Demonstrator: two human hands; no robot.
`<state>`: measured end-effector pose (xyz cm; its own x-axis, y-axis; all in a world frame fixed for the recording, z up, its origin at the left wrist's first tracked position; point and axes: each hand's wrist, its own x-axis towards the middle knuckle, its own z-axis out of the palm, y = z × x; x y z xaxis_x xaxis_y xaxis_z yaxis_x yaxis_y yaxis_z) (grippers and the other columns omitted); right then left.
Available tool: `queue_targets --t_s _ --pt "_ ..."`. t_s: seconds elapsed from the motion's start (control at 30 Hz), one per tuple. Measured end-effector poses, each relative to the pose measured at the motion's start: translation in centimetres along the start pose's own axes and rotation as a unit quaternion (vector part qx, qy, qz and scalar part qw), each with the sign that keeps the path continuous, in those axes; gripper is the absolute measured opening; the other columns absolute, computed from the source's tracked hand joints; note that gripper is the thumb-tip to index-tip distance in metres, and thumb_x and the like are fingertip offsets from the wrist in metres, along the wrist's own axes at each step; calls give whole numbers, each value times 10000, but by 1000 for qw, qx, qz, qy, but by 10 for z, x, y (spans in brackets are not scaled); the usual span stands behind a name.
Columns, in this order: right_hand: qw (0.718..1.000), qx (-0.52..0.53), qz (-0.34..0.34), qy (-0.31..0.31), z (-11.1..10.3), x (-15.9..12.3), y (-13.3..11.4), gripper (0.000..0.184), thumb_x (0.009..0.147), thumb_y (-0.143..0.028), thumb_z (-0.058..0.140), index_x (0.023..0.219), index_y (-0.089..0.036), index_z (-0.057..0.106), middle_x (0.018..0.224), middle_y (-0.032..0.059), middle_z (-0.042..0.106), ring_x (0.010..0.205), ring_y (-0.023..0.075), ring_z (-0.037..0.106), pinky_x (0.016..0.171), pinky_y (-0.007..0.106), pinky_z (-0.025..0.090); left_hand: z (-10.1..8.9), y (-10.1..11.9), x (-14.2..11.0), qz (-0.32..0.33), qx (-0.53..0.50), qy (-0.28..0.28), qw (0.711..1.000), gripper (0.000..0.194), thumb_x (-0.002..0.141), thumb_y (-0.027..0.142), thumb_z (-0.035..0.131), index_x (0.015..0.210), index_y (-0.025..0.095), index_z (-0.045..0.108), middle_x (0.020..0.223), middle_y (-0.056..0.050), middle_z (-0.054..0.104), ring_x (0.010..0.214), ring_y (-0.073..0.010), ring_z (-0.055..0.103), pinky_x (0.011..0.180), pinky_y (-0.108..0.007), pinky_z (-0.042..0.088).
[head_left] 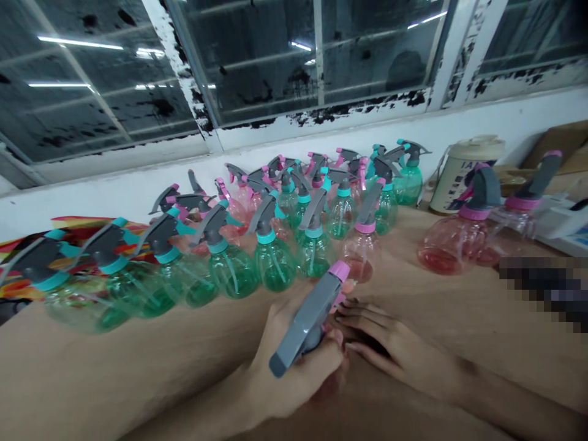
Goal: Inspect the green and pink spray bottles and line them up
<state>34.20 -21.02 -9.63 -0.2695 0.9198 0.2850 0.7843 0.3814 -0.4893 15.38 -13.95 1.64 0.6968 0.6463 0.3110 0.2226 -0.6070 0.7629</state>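
A spray bottle with a grey spray head (310, 315) and pink nozzle is in front of me, tilted. My left hand (305, 380) is wrapped around it below the head; the fingers and palm hide most of its reddish body. Just to the right is my right hand (399, 340), its fingers stretched toward the bottle and the thumb apart. Its fingertips are close to the pink trigger, but whether they touch the bottle I cannot tell. Beyond my hands stands a pink-collared spray bottle (361, 254) with a little red liquid, at the end of a row of green spray bottles (275, 263).
Several more pink and green spray bottles crowd behind the row, against the white wall. Two pink spray bottles (452, 245) stand at the right, before a cream jug (463, 174). A colourful patterned bag (87, 226) lies at the left. A blurred-out dark patch covers the right edge.
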Motion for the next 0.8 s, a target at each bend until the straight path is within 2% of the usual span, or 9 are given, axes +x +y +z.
queue_targets --t_s 0.13,0.27,0.47,0.67,0.8 --pt "1000 8 -4 6 0 1 0 392 902 -340 460 1280 -237 475 1306 54 533 1241 212 430 1029 425 373 -1 1 0 0 8 2 1000 78 667 224 496 706 239 563 681 -4 590 637 -183 559 684 -325 521" --pt "1000 10 -11 5 -1 1 0 409 904 -338 457 1300 -238 455 1302 61 536 1231 211 442 1019 426 384 -4 5 2 -11 -28 -18 999 194 661 192 489 814 246 596 772 -8 635 691 -178 593 723 -311 523" --pt "1000 -6 4 -8 -3 1 -3 395 907 -357 443 1280 -234 483 1316 55 525 1248 212 423 1038 426 363 -10 7 0 -22 -47 -24 998 81 682 192 502 707 235 566 657 7 581 617 -158 580 640 -271 533" --pt "1000 2 4 5 -5 2 -6 402 906 -351 450 1293 -244 467 1300 50 540 1233 210 440 1029 424 375 -6 -1 2 -48 -7 -8 999 175 713 240 519 855 256 621 679 -7 630 666 -198 602 666 -321 554" --pt "1000 10 4 -4 -4 2 -4 393 905 -355 451 1278 -235 478 1299 53 539 1248 209 422 1040 425 361 -2 -5 3 -18 3 -1 1000 195 701 234 529 872 252 621 719 -12 630 670 -192 589 684 -317 548"
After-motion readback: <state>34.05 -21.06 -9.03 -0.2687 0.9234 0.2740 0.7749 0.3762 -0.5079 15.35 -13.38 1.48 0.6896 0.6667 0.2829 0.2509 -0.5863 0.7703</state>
